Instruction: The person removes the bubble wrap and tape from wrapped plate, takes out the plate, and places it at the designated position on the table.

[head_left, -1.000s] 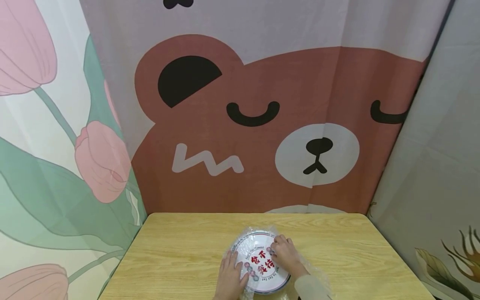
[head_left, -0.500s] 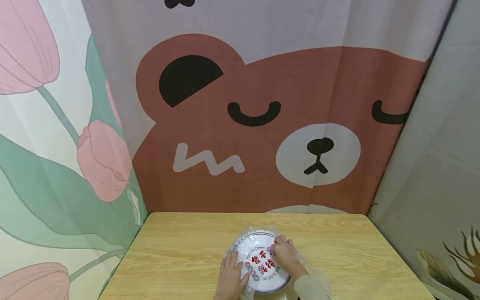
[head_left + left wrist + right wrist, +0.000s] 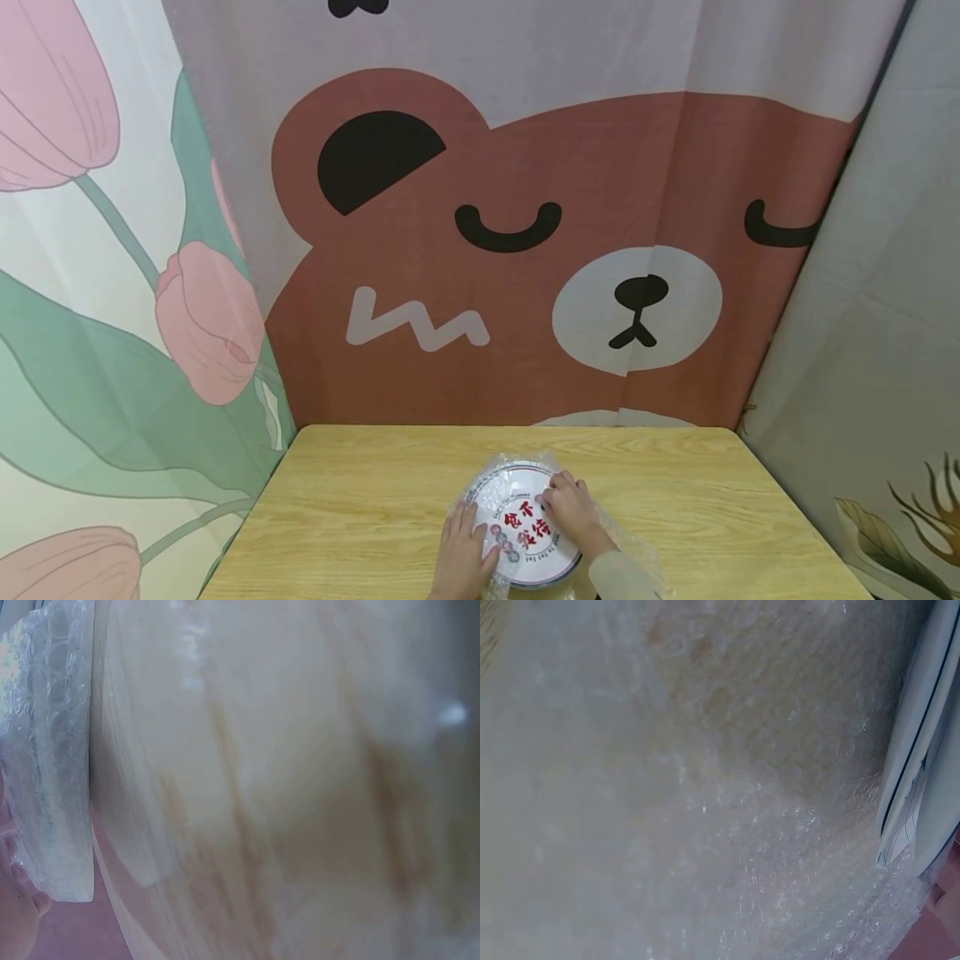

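Observation:
A round white plate (image 3: 510,482) with red characters and a dark rim line lies near the front of the table, bubble wrap (image 3: 630,550) spread under and around it. On its left side my left hand (image 3: 461,552) rests with long, straight fingers and the thumb spread over the plate. My right hand (image 3: 574,513) holds the upper right rim, fingers bent there and thumb over the face. The right wrist view shows two stacked plate edges (image 3: 922,727) with a narrow gap between them. Crumpled bubble wrap (image 3: 56,750) stands at the left of the left wrist view.
The light wooden table (image 3: 360,500) extends to both sides and behind the plate. At its back hangs a curtain (image 3: 420,383) printed with a brown bear. A floral cloth (image 3: 90,417) borders the left, and a pale cloth (image 3: 840,375) the right.

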`<state>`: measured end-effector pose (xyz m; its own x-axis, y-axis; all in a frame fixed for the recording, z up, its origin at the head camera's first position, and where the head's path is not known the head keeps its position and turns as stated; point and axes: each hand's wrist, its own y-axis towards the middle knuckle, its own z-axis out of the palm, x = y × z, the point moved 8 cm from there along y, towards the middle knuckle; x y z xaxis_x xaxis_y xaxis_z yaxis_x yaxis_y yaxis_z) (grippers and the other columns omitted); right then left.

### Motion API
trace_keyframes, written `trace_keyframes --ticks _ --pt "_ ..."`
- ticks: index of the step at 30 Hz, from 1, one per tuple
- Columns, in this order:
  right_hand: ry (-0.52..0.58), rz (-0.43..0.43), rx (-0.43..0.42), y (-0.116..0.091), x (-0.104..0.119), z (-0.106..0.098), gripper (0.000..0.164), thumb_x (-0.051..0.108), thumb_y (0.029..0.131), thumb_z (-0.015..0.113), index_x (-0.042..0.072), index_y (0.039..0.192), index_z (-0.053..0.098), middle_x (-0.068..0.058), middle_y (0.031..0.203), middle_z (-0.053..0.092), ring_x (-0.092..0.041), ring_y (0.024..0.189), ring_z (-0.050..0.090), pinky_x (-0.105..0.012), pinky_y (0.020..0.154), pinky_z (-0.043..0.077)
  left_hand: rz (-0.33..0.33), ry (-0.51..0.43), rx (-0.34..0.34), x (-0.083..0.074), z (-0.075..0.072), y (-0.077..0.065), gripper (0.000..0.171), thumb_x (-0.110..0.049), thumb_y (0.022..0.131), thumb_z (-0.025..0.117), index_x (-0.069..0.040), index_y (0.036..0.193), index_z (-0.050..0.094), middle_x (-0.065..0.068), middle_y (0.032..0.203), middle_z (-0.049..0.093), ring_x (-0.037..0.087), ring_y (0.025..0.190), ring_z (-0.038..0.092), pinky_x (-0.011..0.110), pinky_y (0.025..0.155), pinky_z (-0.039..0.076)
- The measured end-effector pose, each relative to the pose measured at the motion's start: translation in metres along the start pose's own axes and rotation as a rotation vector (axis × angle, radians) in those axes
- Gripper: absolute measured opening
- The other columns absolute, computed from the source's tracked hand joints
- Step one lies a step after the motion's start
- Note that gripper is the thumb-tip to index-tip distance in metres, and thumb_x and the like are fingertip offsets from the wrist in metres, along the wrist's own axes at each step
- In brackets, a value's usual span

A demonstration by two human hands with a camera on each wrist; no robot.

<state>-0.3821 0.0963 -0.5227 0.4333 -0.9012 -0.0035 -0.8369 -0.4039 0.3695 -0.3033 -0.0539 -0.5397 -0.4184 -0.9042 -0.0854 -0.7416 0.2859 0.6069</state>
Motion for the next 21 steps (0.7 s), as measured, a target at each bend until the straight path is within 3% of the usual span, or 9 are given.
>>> trace_keyframes --ticks 21 --pt "-0.008 0.023 -0.011 0.0002 -0.0008 -0.0004 0.012 0.021 0.076 0.069 0.009 0.075 0.069 -0.002 0.078 0.052 -0.019 0.080 0.047 -0.038 0.066 0.042 0.001 -0.001 0.001 0.0003 0.0002 0.0002 0.034 -0.035 0.076 0.063 -0.004 0.088 0.065 0.018 0.116 0.050 0.038 0.113 0.042 0.049 0.093 0.034"
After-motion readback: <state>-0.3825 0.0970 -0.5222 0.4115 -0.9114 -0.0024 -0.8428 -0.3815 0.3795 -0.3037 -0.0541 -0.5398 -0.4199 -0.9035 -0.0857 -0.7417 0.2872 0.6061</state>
